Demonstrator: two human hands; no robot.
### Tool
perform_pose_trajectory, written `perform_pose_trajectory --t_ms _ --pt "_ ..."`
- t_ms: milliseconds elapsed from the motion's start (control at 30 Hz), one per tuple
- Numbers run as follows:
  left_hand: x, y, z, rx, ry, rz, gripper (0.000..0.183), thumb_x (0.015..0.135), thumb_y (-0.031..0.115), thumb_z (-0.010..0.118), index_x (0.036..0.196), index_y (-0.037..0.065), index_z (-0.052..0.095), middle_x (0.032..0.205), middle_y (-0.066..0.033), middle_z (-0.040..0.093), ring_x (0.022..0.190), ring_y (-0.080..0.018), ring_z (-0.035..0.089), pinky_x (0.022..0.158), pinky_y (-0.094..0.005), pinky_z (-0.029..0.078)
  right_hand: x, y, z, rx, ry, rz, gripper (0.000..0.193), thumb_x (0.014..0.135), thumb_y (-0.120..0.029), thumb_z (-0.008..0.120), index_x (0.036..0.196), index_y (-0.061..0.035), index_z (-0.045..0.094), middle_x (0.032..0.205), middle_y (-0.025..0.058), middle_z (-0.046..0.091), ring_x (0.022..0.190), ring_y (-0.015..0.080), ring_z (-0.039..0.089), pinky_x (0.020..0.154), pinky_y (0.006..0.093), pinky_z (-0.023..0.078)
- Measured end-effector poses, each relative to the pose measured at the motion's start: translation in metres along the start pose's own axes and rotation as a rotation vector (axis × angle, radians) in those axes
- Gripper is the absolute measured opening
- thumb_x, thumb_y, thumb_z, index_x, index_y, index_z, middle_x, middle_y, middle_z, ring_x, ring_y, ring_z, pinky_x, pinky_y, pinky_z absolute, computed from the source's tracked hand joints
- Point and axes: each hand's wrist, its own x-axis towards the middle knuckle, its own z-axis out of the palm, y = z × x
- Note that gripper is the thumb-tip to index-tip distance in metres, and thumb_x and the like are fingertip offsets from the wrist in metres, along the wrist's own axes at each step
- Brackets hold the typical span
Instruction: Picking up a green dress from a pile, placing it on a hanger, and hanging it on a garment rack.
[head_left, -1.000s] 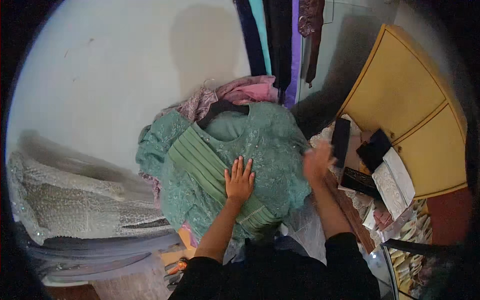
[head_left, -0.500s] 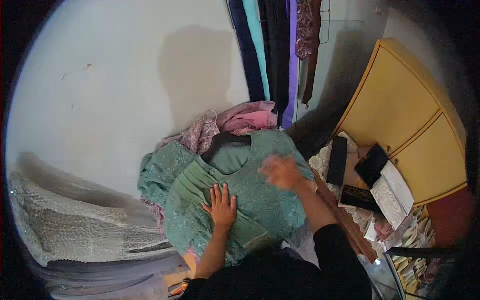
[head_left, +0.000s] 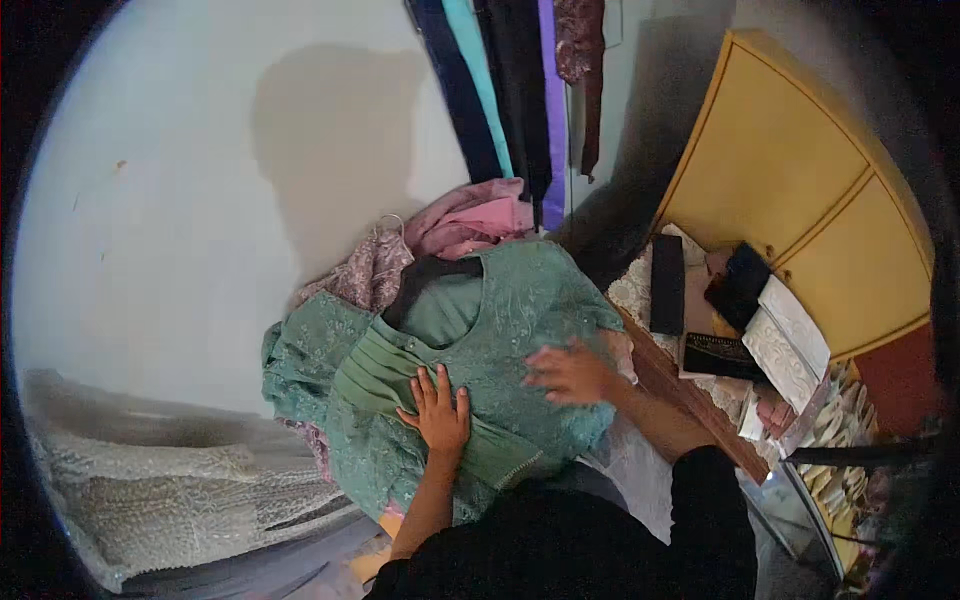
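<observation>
A green embroidered dress (head_left: 500,330) lies spread in front of me, with a pleated lighter green panel (head_left: 375,380) slanting down its front. Inside its neckline shows part of a black hanger (head_left: 425,275). My left hand (head_left: 440,412) rests flat on the pleated panel, fingers spread. Over the right side of the bodice is my right hand (head_left: 572,374), slightly blurred, its fingers stretched out; whether it presses on the cloth I cannot tell. Neither hand grips anything. Beneath and behind the green dress are pink garments (head_left: 470,220), one with a pale hanger hook (head_left: 392,222).
A whitish beaded garment (head_left: 180,490) drapes at the left. Long dark, turquoise and purple cloths (head_left: 510,110) hang against the wall. At the right, black and white clutch bags (head_left: 790,330) lie before a yellow cabinet (head_left: 790,180), above several pale shoes (head_left: 845,450).
My right hand has slid down the bodice, toward me. My left hand stays flat on the pleats. The view has shifted slightly, so the surroundings sit differently.
</observation>
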Motion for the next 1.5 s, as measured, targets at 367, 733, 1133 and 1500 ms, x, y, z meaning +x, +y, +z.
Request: perform_pose_trajectory --t_ms 367,733,1133,1500 --pt "0.007 -0.001 -0.054 -0.136 0.426 -0.006 0.043 0.086 0.036 0.053 0.123 0.015 0.053 0.141 -0.0109 0.034 0.136 -0.0323 0.018 0.096 -0.0657 -0.009 -0.091 -0.003 0.062 0.344 0.653 1.38 0.052 0.079 -0.02 0.059 0.129 -0.0168 0.045 0.139 0.0158 0.031 0.132 0.0338 0.024 0.099 0.0687 0.008" --pt "0.116 0.008 -0.116 0.252 0.33 -0.171 0.053 0.067 0.052 0.068 0.103 0.013 0.062 0.138 -0.0101 0.034 0.133 -0.0315 0.02 0.097 -0.0683 0.002 -0.08 0.03 0.022 0.409 0.98 0.967 0.034 0.074 -0.008 0.06 0.108 -0.0061 0.055 0.116 0.0151 0.044 0.11 0.034 0.044 0.092 0.0457 0.033" --pt "0.075 0.0 -0.168 0.423 0.39 -0.09 0.026 0.072 0.039 0.067 0.082 0.015 0.068 0.136 0.0034 0.041 0.132 -0.0247 0.025 0.096 -0.0677 0.004 -0.086 0.099 0.04 0.578 0.951 0.757 0.032 0.073 0.001 0.057 0.103 -0.0064 0.056 0.11 0.0145 0.044 0.1 0.0325 0.049 0.084 0.0421 0.043" --pt "-0.05 -0.082 -0.22 0.38 0.671 -0.282 0.031 0.07 0.035 0.072 0.076 0.005 0.067 0.126 -0.0024 0.049 0.128 -0.0307 0.029 0.1 -0.0544 0.013 -0.043 0.092 0.017 0.49 0.983 0.656 0.031 0.083 -0.009 0.055 0.114 -0.0048 0.056 0.117 0.0174 0.048 0.104 0.035 0.051 0.088 0.0444 0.042"
